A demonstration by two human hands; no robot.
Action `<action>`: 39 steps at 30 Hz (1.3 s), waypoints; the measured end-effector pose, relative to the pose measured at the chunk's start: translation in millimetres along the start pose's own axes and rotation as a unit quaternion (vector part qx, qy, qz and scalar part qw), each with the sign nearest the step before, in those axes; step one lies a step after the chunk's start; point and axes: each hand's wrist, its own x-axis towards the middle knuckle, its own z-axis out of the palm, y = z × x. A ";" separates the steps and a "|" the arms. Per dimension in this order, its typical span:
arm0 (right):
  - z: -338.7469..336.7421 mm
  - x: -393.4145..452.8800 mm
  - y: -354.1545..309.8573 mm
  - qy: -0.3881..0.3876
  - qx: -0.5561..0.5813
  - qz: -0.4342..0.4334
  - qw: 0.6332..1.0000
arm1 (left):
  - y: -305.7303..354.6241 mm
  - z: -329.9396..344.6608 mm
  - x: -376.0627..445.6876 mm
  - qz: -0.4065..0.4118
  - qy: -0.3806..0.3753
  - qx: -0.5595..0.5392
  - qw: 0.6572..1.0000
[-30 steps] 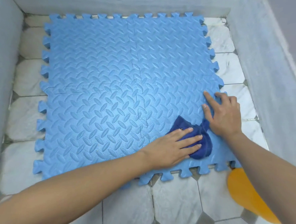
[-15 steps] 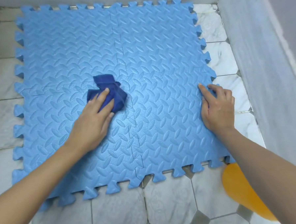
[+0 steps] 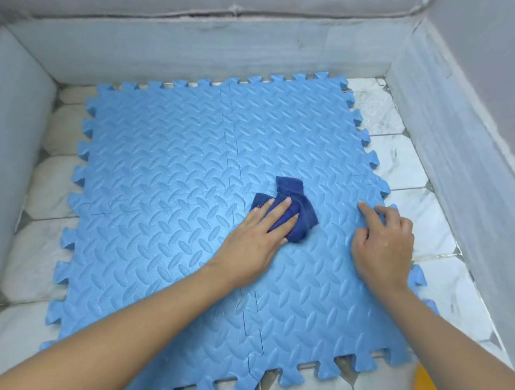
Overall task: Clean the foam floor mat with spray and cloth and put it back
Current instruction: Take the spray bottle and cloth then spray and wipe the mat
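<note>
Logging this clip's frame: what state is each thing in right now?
foam mat: flat on the tiled floor, tiles interlocked.
cloth: bunched, on the mat.
left hand: fingers straight, pressing the cloth.
right hand: resting on the mat's right edge.

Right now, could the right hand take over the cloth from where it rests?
Probably yes: the right hand rests on the mat beside the cloth, bare mat between them; only the left hand pressing on the cloth stands in the way.
</note>
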 end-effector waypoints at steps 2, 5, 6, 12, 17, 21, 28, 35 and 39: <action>4.6 -3.8 -18.4 -0.021 0.018 0.019 0.999 | -24.4 -10.4 29.0 -0.070 0.031 -0.013 0.997; 7.1 -7.4 -23.9 -0.068 0.037 -0.029 0.997 | -46.8 -28.0 76.2 -0.190 0.063 -0.043 0.979; 7.3 -8.0 -22.1 -0.079 0.044 -0.037 0.995 | -45.6 -30.2 89.4 -0.189 0.056 -0.047 0.979; 7.6 -3.4 -18.4 -0.108 0.088 -0.038 0.990 | -9.6 -12.4 136.8 -0.008 -0.033 0.046 0.998; 12.3 -2.6 -17.5 -0.104 0.104 -0.035 0.989 | -63.0 -35.7 156.6 -0.094 0.000 0.028 0.995; 13.2 -2.3 -15.6 -0.105 0.084 -0.043 0.990 | -156.1 -69.4 117.9 -0.253 0.072 -0.012 0.965; 9.0 -0.6 -18.2 -0.097 0.079 -0.048 0.991 | -226.8 -83.7 -22.2 -0.373 0.156 -0.025 0.914; 4.4 -1.6 -22.3 -0.103 0.072 -0.043 0.991 | -126.8 -48.1 -55.3 -0.265 0.125 -0.005 0.956; 3.9 -2.3 -24.2 -0.105 0.053 -0.042 0.992 | -80.9 -27.8 -73.5 -0.207 0.099 0.014 0.973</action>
